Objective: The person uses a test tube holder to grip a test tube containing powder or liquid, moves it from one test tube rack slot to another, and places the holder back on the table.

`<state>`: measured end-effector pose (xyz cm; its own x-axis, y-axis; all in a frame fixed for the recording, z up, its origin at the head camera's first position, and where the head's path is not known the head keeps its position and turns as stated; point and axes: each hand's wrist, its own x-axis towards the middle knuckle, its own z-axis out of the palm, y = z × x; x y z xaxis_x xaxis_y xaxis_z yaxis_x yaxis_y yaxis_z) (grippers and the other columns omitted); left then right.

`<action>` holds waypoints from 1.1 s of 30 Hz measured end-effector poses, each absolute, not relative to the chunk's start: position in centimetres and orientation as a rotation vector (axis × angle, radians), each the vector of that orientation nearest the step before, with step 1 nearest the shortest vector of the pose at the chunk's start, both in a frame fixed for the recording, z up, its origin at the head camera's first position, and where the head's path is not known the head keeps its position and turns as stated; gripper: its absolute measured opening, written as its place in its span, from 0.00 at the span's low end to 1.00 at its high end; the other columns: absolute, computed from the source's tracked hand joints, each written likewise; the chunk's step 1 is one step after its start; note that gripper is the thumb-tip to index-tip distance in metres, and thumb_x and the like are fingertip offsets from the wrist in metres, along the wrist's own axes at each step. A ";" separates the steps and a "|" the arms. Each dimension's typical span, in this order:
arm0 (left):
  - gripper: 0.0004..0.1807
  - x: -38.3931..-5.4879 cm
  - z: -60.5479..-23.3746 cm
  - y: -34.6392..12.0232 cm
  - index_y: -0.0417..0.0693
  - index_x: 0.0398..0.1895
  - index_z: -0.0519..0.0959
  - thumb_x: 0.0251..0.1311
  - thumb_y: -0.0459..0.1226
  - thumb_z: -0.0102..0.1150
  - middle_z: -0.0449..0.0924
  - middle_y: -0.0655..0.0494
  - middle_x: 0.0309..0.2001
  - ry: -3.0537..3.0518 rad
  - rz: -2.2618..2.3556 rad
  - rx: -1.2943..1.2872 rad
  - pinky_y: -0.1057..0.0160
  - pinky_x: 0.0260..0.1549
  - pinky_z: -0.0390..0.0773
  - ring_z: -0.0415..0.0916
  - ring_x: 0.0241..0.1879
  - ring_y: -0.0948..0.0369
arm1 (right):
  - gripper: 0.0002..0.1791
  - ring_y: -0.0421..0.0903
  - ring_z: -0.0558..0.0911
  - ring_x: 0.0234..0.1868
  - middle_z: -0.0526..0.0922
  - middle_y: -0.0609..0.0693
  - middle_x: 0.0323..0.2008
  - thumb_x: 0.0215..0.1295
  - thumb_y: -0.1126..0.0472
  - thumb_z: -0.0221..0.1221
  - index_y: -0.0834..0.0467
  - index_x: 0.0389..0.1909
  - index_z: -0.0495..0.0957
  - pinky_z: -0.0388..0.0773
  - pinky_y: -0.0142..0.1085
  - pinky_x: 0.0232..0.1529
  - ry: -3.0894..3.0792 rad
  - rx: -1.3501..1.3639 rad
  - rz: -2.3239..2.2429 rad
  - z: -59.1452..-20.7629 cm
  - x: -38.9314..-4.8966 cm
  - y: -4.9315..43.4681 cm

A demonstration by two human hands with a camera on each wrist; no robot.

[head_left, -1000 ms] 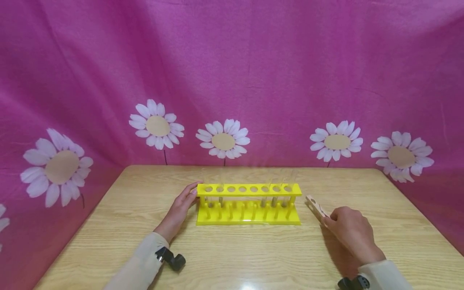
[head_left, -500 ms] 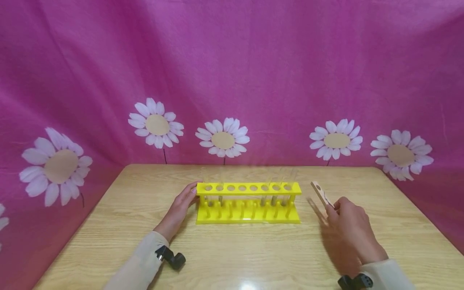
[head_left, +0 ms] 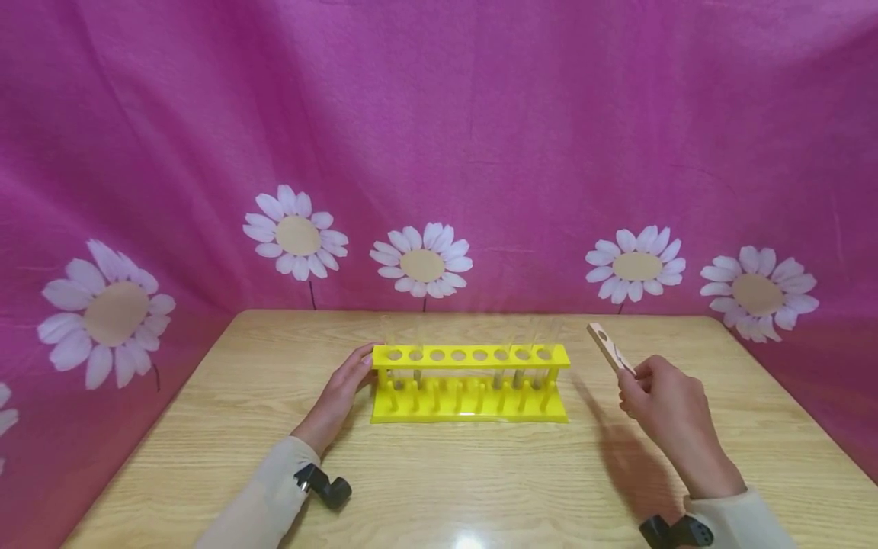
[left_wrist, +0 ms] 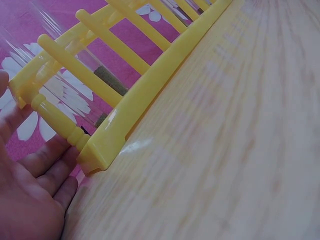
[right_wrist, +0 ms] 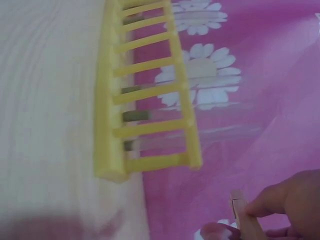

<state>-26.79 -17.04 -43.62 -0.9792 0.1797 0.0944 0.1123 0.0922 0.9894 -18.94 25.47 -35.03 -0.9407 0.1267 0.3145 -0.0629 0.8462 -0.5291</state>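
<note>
The left hand (head_left: 339, 393), fingers loosely extended, should steady the rack (head_left: 469, 364) while the right hand (head_left: 671, 400), right of it, pinches the clothespin (head_left: 610, 349).

Your bare left hand (head_left: 339, 393) reaches forward, fingers loosely extended; your bare right hand (head_left: 672, 408) raised, thumb and bent index finger pinching; both your forearms (head_left: 261, 499) cream-sleeved.

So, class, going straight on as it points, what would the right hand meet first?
Probably the pink cloth; the clip in the right hand points past the yellow rack, though depth is unclear.
</note>
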 end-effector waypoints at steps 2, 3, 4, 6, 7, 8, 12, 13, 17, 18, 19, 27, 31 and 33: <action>0.27 -26.8 -43.6 -17.0 0.47 0.70 0.62 0.74 0.49 0.39 0.61 0.51 0.70 2.285 2.065 0.308 0.49 0.69 0.57 0.61 0.67 0.51 | 0.13 0.40 0.78 0.19 0.83 0.48 0.21 0.68 0.56 0.57 0.65 0.35 0.74 0.69 0.33 0.16 -2.642 -0.035 0.785 -34.5 -18.9 25.1; 0.27 -26.8 -43.6 -17.1 0.47 0.70 0.62 0.74 0.49 0.39 0.60 0.50 0.70 2.286 2.066 0.313 0.48 0.68 0.57 0.61 0.67 0.50 | 0.13 0.40 0.79 0.19 0.83 0.49 0.21 0.67 0.57 0.57 0.65 0.35 0.74 0.70 0.33 0.16 -2.622 -0.028 0.785 -34.3 -18.9 25.0; 0.27 -26.8 -43.5 -17.0 0.46 0.70 0.62 0.74 0.49 0.39 0.61 0.50 0.70 2.286 2.069 0.315 0.48 0.68 0.57 0.62 0.67 0.50 | 0.13 0.40 0.79 0.19 0.83 0.49 0.21 0.67 0.57 0.58 0.65 0.35 0.74 0.70 0.33 0.15 -2.605 -0.024 0.787 -34.0 -18.8 24.7; 0.27 -26.9 -43.6 -17.1 0.46 0.70 0.62 0.74 0.49 0.40 0.61 0.49 0.70 2.286 2.071 0.317 0.48 0.68 0.57 0.62 0.66 0.49 | 0.12 0.40 0.80 0.19 0.83 0.51 0.22 0.67 0.57 0.58 0.65 0.36 0.74 0.71 0.32 0.15 -2.576 -0.013 0.791 -33.5 -18.7 24.3; 0.27 -26.9 -43.6 -17.1 0.46 0.70 0.62 0.74 0.49 0.40 0.61 0.48 0.70 2.288 2.070 0.325 0.47 0.68 0.57 0.62 0.66 0.48 | 0.13 0.40 0.81 0.19 0.83 0.51 0.23 0.67 0.57 0.58 0.65 0.36 0.74 0.71 0.32 0.14 -2.566 -0.007 0.788 -33.3 -18.7 24.1; 0.26 -26.9 -43.6 -17.1 0.47 0.69 0.63 0.74 0.49 0.40 0.61 0.49 0.70 2.285 2.074 0.321 0.47 0.68 0.57 0.63 0.66 0.48 | 0.13 0.40 0.81 0.19 0.84 0.52 0.23 0.67 0.56 0.58 0.65 0.37 0.74 0.72 0.32 0.14 -2.560 -0.005 0.782 -33.0 -18.6 23.9; 0.25 -26.9 -43.6 -17.1 0.49 0.69 0.64 0.74 0.49 0.40 0.62 0.50 0.69 2.274 2.083 0.317 0.49 0.68 0.58 0.63 0.65 0.50 | 0.15 0.41 0.81 0.18 0.84 0.53 0.25 0.67 0.53 0.58 0.63 0.37 0.75 0.71 0.34 0.16 -2.560 0.006 0.755 -31.9 -18.3 22.9; 0.26 -26.9 -43.6 -17.1 0.49 0.69 0.64 0.74 0.49 0.40 0.62 0.50 0.69 2.272 2.083 0.320 0.49 0.68 0.58 0.63 0.65 0.50 | 0.15 0.41 0.81 0.18 0.84 0.54 0.26 0.67 0.52 0.58 0.62 0.37 0.76 0.71 0.34 0.16 -2.561 0.012 0.744 -31.6 -18.2 22.6; 0.27 -26.9 -43.6 -17.1 0.47 0.70 0.62 0.74 0.50 0.40 0.62 0.51 0.70 2.269 2.082 0.317 0.49 0.68 0.57 0.62 0.66 0.50 | 0.17 0.40 0.80 0.17 0.84 0.54 0.27 0.66 0.50 0.59 0.62 0.39 0.77 0.70 0.35 0.16 -2.546 0.026 0.774 -30.9 -18.2 21.4; 0.28 -26.9 -43.7 -17.1 0.47 0.70 0.62 0.74 0.50 0.40 0.61 0.50 0.70 2.272 2.078 0.327 0.48 0.68 0.57 0.61 0.66 0.50 | 0.17 0.40 0.80 0.17 0.84 0.54 0.27 0.66 0.50 0.59 0.62 0.39 0.77 0.69 0.35 0.15 -2.538 0.029 0.785 -30.8 -18.2 21.1; 0.27 -26.8 -43.7 -17.1 0.47 0.70 0.62 0.74 0.49 0.40 0.61 0.50 0.70 2.270 2.079 0.334 0.48 0.68 0.57 0.61 0.67 0.50 | 0.17 0.40 0.80 0.17 0.84 0.54 0.27 0.65 0.50 0.60 0.62 0.39 0.77 0.69 0.35 0.15 -2.533 0.027 0.794 -30.6 -18.2 20.8; 0.26 -27.0 -44.0 -17.2 0.49 0.69 0.64 0.74 0.49 0.40 0.61 0.52 0.70 2.270 2.085 0.350 0.48 0.69 0.56 0.59 0.68 0.52 | 0.17 0.40 0.77 0.16 0.83 0.53 0.31 0.59 0.50 0.66 0.61 0.37 0.78 0.70 0.35 0.17 -2.543 0.045 0.833 -30.0 -18.6 18.1; 0.27 -27.0 -44.0 -17.2 0.49 0.69 0.64 0.74 0.50 0.41 0.62 0.54 0.70 2.289 2.081 0.336 0.48 0.69 0.56 0.59 0.68 0.53 | 0.16 0.43 0.74 0.16 0.82 0.54 0.32 0.57 0.53 0.68 0.60 0.37 0.78 0.70 0.35 0.17 -2.559 0.070 0.839 -29.9 -18.9 16.6; 0.26 -27.0 -44.1 -17.1 0.48 0.69 0.65 0.74 0.49 0.40 0.62 0.52 0.70 2.290 2.089 0.359 0.48 0.69 0.57 0.59 0.68 0.53 | 0.15 0.44 0.72 0.17 0.82 0.53 0.31 0.56 0.54 0.68 0.60 0.36 0.78 0.69 0.35 0.17 -2.561 0.091 0.832 -30.0 -19.1 15.9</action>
